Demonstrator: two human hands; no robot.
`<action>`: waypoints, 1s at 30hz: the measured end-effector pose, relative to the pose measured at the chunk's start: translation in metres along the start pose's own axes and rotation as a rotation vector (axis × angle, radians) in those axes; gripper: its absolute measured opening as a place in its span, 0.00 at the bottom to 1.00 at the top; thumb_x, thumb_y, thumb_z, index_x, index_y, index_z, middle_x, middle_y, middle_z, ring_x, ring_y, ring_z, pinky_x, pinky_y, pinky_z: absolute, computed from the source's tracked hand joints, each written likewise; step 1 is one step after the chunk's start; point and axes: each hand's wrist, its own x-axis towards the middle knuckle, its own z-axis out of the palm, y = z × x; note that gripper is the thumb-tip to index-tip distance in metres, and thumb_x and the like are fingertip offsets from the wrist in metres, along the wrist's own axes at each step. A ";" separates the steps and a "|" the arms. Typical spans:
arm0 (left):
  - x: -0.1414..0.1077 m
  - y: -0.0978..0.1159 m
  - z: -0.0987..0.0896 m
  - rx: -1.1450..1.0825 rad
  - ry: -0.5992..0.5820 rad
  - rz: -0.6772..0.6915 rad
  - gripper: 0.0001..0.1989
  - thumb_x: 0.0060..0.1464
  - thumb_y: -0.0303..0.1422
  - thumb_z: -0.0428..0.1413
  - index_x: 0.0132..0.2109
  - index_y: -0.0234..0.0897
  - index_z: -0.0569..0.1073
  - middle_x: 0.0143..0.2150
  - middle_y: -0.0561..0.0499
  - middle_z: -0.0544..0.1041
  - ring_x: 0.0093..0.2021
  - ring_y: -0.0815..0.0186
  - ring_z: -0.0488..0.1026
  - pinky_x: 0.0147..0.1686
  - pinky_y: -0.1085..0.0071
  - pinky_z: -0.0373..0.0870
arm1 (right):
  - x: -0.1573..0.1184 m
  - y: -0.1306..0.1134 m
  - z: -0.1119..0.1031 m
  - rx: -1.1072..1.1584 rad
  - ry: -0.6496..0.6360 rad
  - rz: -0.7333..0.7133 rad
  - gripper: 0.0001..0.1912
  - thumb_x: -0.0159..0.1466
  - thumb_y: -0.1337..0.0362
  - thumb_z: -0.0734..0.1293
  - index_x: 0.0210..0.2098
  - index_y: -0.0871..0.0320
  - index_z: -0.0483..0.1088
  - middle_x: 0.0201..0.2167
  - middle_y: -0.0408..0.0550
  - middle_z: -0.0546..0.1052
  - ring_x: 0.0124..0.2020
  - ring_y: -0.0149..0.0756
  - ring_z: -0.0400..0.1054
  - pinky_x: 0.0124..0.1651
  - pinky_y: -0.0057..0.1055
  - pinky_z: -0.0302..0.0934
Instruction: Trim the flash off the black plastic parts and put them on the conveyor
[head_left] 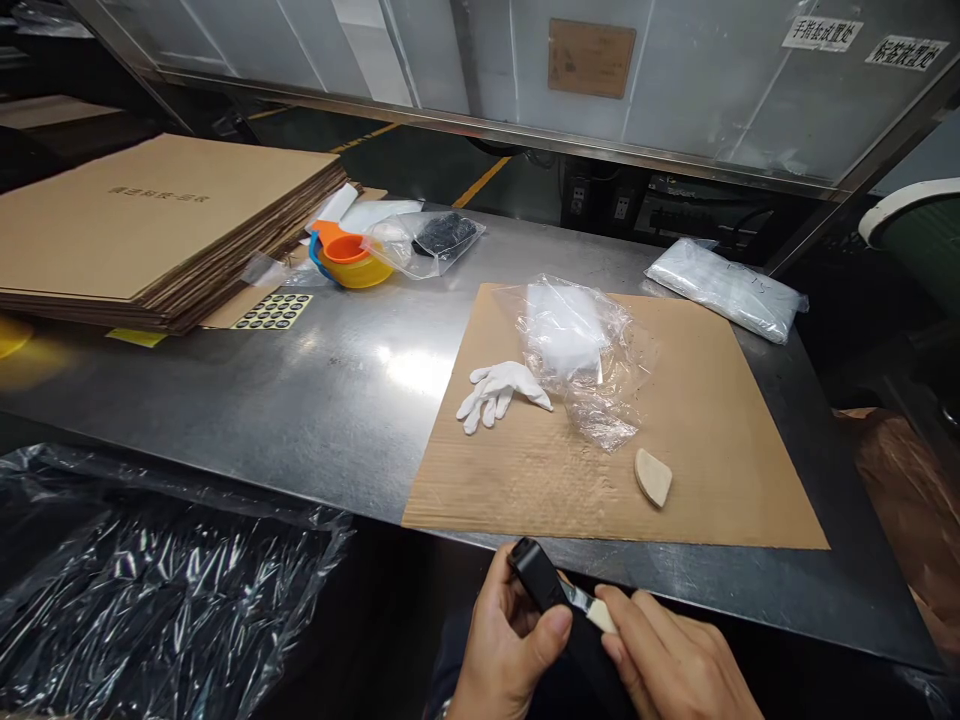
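Clamping the black part [535,572] is your left hand [502,645]; your right hand [679,645] pinches the knife [591,607]. Angle it off your seven-o'clock thumb [551,628].

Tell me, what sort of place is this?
Likely a factory or workshop, judging by the metal table, the cardboard stack, and the blade held close to a black part.

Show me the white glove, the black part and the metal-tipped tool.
Glove [508,380]: head view, on its palm area.
Black part [540,578]: head view, near its upper end.
Tool [577,597]: head view, on its metal.
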 end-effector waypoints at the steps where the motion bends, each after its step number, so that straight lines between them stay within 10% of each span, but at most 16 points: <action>1: 0.000 0.000 0.000 -0.002 0.001 0.001 0.24 0.36 0.43 0.66 0.38 0.37 0.68 0.28 0.53 0.71 0.29 0.67 0.69 0.30 0.72 0.65 | 0.000 0.000 0.000 -0.006 -0.001 0.005 0.17 0.69 0.65 0.52 0.47 0.65 0.67 0.26 0.47 0.73 0.22 0.30 0.70 0.23 0.24 0.63; 30: -0.002 0.000 0.004 -0.011 0.046 0.033 0.22 0.36 0.43 0.66 0.36 0.36 0.69 0.28 0.54 0.72 0.29 0.70 0.68 0.30 0.75 0.66 | 0.008 0.002 -0.005 0.034 0.040 0.017 0.17 0.69 0.67 0.51 0.47 0.66 0.67 0.26 0.48 0.74 0.22 0.31 0.71 0.22 0.25 0.65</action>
